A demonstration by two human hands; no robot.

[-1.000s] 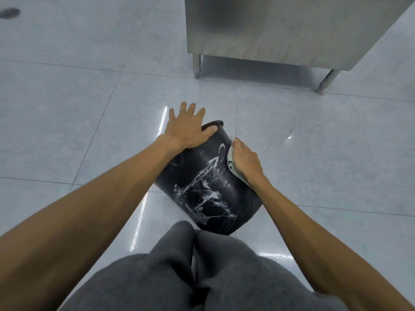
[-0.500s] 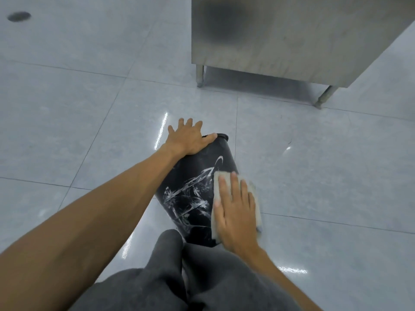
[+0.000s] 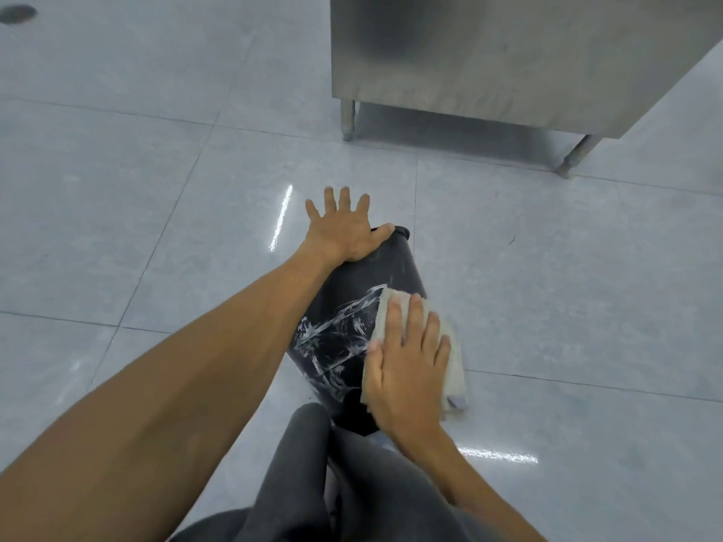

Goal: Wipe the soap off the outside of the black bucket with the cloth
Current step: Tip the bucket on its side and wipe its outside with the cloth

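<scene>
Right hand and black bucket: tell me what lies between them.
The cloth lies flat between the right hand and the soapy black bucket, shown in the head view.

Bare left forearm (image 3: 187, 385), no sleeve visible up to frame edge. Bare right forearm (image 3: 465, 475), likewise unsleeved. Left hand (image 3: 344, 236) and right hand (image 3: 407, 369) ungloved; no rings, watch or wristband in view. Grey trousers (image 3: 324, 487) of soft, matte fabric, creased and folded along both legs at near centre.
</scene>
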